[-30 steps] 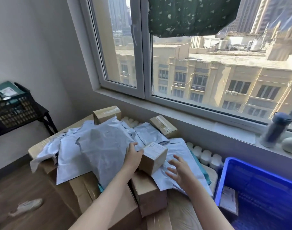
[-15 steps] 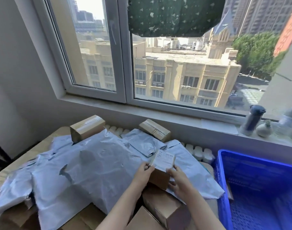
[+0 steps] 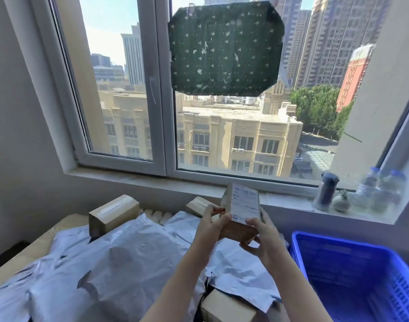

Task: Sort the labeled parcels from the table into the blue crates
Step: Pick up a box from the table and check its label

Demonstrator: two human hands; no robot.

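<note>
A small cardboard parcel (image 3: 241, 211) with a white printed label facing me is held up in front of the window sill. My left hand (image 3: 211, 225) grips its left side, thumb on the front. My right hand (image 3: 262, 240) grips its lower right corner. Below them, grey plastic mailer bags (image 3: 110, 268) cover the table. A blue crate (image 3: 361, 275) stands at the lower right, next to the table. Two more brown boxes lie at the back of the pile, the larger box (image 3: 113, 213) on the left and the smaller box (image 3: 197, 205) behind my left hand.
Another brown box (image 3: 226, 307) pokes out under the mailers near the front edge. On the window sill (image 3: 152, 180) at the right stand a dark flask (image 3: 326, 191), a small round pot (image 3: 341, 202) and clear bottles (image 3: 382, 191). A wall closes the left side.
Both hands have lifted the labeled parcel off the pile and turned its label toward me. My view has tilted up toward the window.
</note>
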